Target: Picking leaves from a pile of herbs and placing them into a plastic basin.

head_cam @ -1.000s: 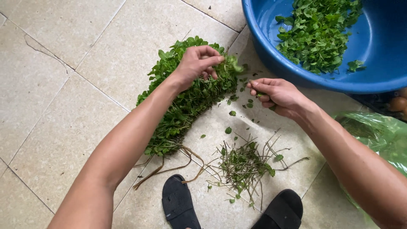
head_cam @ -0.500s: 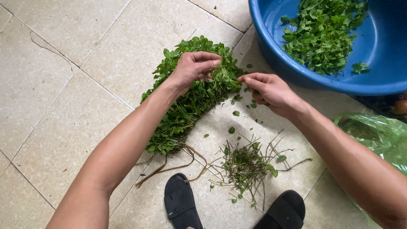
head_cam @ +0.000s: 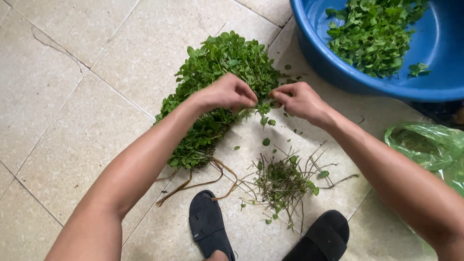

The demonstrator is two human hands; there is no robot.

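Observation:
A long bundle of leafy green herbs (head_cam: 212, 92) with brown roots lies on the tiled floor. My left hand (head_cam: 227, 93) and my right hand (head_cam: 297, 100) meet just above its right edge, both pinched on one small green sprig (head_cam: 263, 105) held between them. Below the hands lies a small heap of bare stems and scraps (head_cam: 282, 181). A big blue basin (head_cam: 338, 72) at the top right holds picked green leaves (head_cam: 374, 34).
Two black sandals (head_cam: 208, 227) (head_cam: 321, 237) show at the bottom edge, close to the stem heap. A crumpled green plastic bag (head_cam: 427, 150) lies at the right. Loose leaves dot the beige floor tiles (head_cam: 63, 111).
My right hand has moved left to meet my left hand. Both hands have come off the bundle's top and now pinch a sprig between them.

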